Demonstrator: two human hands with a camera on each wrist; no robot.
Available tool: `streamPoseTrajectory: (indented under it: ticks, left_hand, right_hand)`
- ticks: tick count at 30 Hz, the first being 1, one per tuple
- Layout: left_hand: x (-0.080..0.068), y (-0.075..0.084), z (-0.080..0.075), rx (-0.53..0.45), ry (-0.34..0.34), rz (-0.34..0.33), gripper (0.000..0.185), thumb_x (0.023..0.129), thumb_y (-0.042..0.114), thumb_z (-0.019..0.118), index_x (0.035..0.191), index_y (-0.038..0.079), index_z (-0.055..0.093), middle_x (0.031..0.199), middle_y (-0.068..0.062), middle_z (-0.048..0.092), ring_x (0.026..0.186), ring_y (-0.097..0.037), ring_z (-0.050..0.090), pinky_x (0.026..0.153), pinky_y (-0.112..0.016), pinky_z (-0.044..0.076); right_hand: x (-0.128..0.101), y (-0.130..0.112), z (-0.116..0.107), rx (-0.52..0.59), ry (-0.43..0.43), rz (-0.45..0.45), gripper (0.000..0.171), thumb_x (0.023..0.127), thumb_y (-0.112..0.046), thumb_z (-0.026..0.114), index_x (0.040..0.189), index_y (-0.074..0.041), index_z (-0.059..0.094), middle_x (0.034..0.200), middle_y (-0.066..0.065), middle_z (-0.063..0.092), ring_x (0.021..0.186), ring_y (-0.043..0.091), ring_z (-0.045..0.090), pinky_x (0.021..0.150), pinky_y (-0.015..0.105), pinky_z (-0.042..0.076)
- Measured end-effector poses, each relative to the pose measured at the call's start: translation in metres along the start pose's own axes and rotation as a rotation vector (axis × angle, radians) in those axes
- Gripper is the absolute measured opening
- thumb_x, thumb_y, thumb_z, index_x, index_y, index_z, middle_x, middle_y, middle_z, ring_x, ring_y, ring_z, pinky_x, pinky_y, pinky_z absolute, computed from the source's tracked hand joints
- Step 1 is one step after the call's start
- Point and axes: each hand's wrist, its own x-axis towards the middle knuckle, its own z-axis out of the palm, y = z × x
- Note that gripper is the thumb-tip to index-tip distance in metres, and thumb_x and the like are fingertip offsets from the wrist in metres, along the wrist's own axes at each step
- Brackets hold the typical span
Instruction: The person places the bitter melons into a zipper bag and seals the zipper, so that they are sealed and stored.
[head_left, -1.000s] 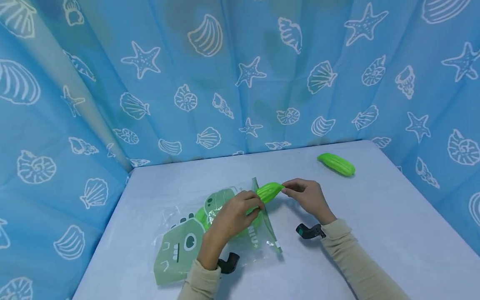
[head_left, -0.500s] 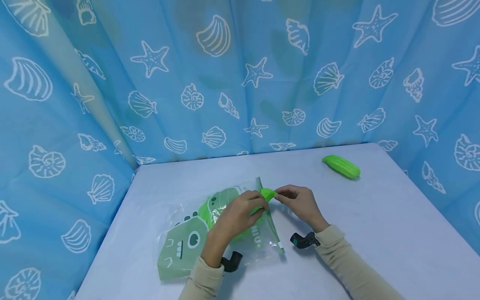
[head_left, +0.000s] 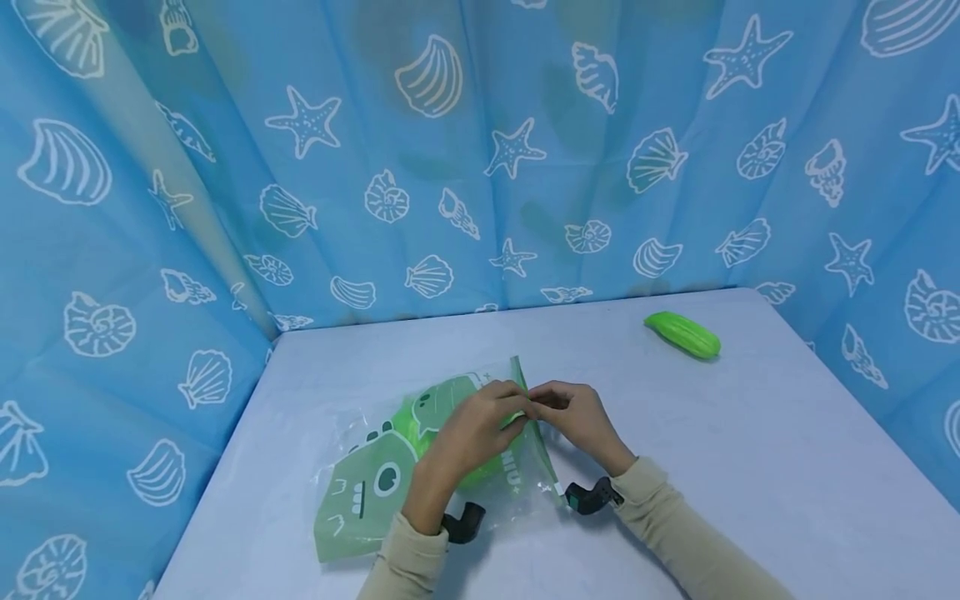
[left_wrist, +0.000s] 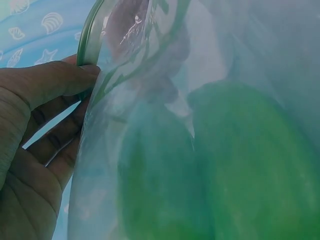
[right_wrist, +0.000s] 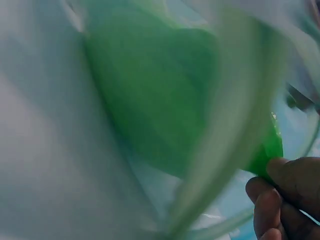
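Head view: both hands' fingers pinch the bag (pale table, seashell curtains).

Glossy clear plastic bag; shiny, ribbed plastic cucumber.

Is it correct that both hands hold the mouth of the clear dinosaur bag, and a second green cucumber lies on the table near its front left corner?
Not quite. The second green cucumber lies near the table's far right corner, as the head view shows. The rest holds: the left hand and right hand hold the mouth of the clear dinosaur bag.
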Motion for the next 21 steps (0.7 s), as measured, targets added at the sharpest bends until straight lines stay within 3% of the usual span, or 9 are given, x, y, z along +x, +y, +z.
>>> streamPoseTrajectory:
  ticks: [5,8,17,21]
  left_hand:
    - [-0.001,0.0,-0.001,0.002,0.005,0.006,0.011,0.084,0.011,0.067,0.093,0.017,0.07,0.099,0.007,0.06,0.092,-0.005,0.053,0.078,-0.015,0.045]
    - [0.001,0.002,0.002,-0.016,0.0,0.001,0.011,0.083,0.011,0.068,0.092,0.017,0.07,0.099,0.008,0.06,0.092,-0.005,0.053,0.078,-0.015,0.045]
    - [0.0,0.005,0.01,-0.066,-0.018,-0.026,0.013,0.081,0.006,0.069,0.089,0.017,0.068,0.094,0.008,0.06,0.089,-0.004,0.053,0.077,-0.015,0.046]
    - [0.003,0.003,0.009,-0.069,-0.006,-0.008,0.013,0.08,0.004,0.069,0.088,0.015,0.068,0.093,0.006,0.06,0.088,-0.006,0.054,0.075,-0.016,0.047]
  right_hand:
    - [-0.003,-0.004,0.0,-0.044,-0.093,0.004,0.027,0.085,-0.042,0.061,0.107,-0.026,0.066,0.1,-0.008,0.066,0.092,0.009,0.062,0.077,0.026,0.051]
    - [-0.004,-0.002,-0.015,-0.069,-0.087,0.0,0.029,0.086,-0.042,0.061,0.108,-0.025,0.065,0.1,-0.009,0.065,0.09,0.011,0.062,0.075,0.029,0.052]
    - [0.005,0.01,-0.083,-0.345,0.139,0.015,0.028,0.084,-0.042,0.063,0.103,-0.022,0.066,0.089,-0.007,0.064,0.078,0.012,0.056,0.068,0.033,0.047]
    - [0.01,0.019,-0.114,-0.434,0.226,0.003,0.032,0.083,-0.041,0.065,0.104,-0.018,0.065,0.089,-0.003,0.064,0.079,0.015,0.054,0.063,0.032,0.045]
